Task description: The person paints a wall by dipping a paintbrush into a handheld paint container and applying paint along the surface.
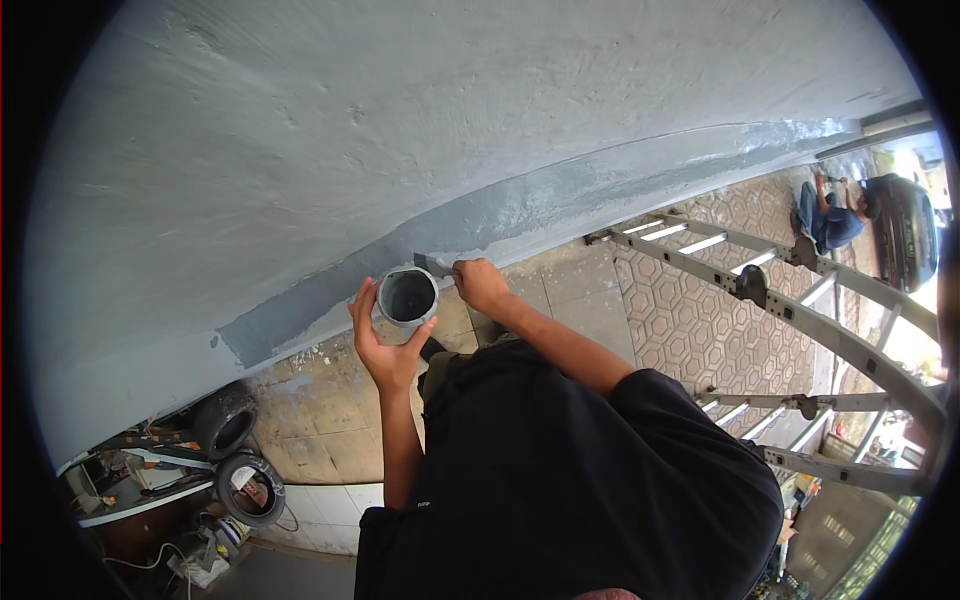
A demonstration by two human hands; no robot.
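My left hand (384,352) grips a round container (407,296) from the side, thumb and fingers spread about its wall. Dark grey paint or coating coats its inside, and its rim is smeared. Between the fingers of my right hand (480,285) is the handle of a paintbrush or scraper (432,264), just past the container's far rim. Its dark, flat end lies in front of the wall; whether it touches is unclear. Along the foot of the grey wall (315,150) runs a darker grey coated band (330,281), patchy at its lower edge.
A folding aluminium ladder (720,279) stands on the right over hexagonal paving (675,322). Farther off, another person (838,217) crouches near a dark car (900,232). Tyres (250,490) and a cluttered shelf (150,495) are at lower left. Stained floor tiles (322,420) lie below the wall.
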